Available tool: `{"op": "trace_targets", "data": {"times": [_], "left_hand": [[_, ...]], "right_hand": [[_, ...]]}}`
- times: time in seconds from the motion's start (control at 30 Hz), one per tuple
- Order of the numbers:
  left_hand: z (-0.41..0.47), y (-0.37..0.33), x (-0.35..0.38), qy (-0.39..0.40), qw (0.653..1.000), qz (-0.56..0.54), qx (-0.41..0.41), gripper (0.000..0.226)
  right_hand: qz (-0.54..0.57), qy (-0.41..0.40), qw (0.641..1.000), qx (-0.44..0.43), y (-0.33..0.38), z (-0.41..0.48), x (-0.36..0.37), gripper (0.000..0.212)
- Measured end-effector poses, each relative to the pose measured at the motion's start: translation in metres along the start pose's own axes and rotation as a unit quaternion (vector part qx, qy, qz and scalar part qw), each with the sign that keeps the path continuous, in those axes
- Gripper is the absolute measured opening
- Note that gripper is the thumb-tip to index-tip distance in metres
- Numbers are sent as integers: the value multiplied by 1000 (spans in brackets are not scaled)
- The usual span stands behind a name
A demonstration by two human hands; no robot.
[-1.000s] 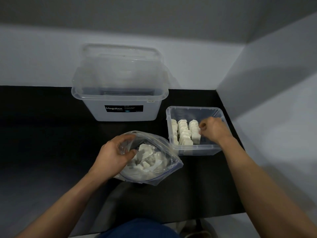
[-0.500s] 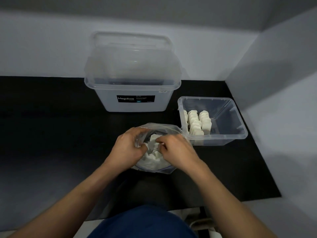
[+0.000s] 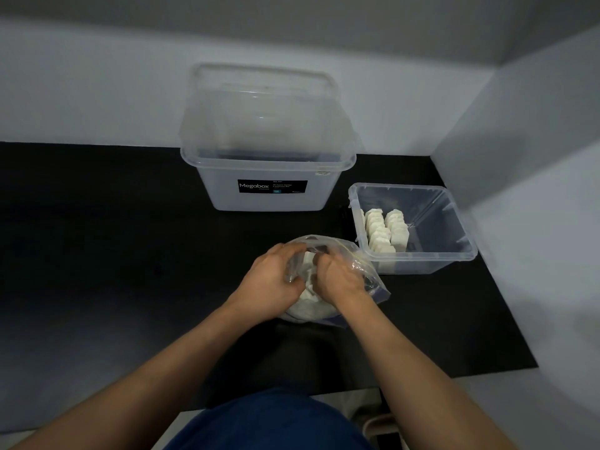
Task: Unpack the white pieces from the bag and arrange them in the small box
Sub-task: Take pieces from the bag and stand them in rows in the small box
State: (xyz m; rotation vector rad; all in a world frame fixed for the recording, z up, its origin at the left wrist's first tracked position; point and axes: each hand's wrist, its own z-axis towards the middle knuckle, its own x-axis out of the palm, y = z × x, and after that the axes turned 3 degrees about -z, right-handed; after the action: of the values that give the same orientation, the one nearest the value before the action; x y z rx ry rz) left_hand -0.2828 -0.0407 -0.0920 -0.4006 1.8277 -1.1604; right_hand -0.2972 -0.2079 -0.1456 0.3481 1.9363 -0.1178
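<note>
The bag [image 3: 367, 264] is laid at the middle of the black desk [image 3: 113, 238], close in front of the person, with its mouth turned toward 12 o'clock. Its left edge is gripped by the left hand [image 3: 271, 280], fingers curled round the clear plastic, probably so that the mouth is held wide and the soft bag is kept from sliding. The right hand [image 3: 341, 280] is pushed into the opening from 5 o'clock. Its fingers are bent down among the white pieces [image 3: 306, 295], but whether one is pinched cannot be told, since the fingertips are hidden. The small box [image 3: 467, 254] is set at 2 o'clock from the bag, just beside it, so only a short reach is needed. Upright rows [image 3: 386, 232] of pieces are packed toward its left wall, and the right half is left bare for more. A large tub [image 3: 269, 196], its clear lid [image 3: 263, 102] raised behind it, is stood at 12 o'clock, apart from the work.
</note>
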Motion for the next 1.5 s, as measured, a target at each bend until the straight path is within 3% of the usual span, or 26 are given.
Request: {"op": "trace_targets", "data": {"times": [0.13,0.37,0.5,0.77,0.83,0.93,1.03,1.2,1.4,1.5], "left_hand": [[0,2,-1,9,1000,-5,10,61],[-1,2,-3,2,1000,-7,17,62],[-1,4,-5,-6,1000,-5,10,59],[0,5,-3,-7,1000,0,-2,60],[1,4,-3,-10,1000,2,-4,59],[1,3,-4,-9,1000,3,-9,59],[1,1,-6,-12,1000,-2,-12,59],[5,-1,-10,-41,998,-30,-26,61],[7,0,-13,-56,996,-52,-54,61],[7,2,-12,-59,995,-55,-62,60]], "right_hand": [[2,37,999,6,1,1,1,54],[24,10,998,-61,-1,0,5,40],[64,-3,991,-121,-5,-3,8,44],[128,1,986,-109,-16,3,10,57],[128,-2,988,-89,-17,1,7,51],[90,7,994,-66,-17,-3,1,22],[68,-34,994,-75,-9,-17,-8,15],[-3,-106,982,-155,0,-61,-41,28],[235,-184,945,-133,-40,-117,-104,13],[295,-291,907,-78,-81,-120,-139,12]]}}
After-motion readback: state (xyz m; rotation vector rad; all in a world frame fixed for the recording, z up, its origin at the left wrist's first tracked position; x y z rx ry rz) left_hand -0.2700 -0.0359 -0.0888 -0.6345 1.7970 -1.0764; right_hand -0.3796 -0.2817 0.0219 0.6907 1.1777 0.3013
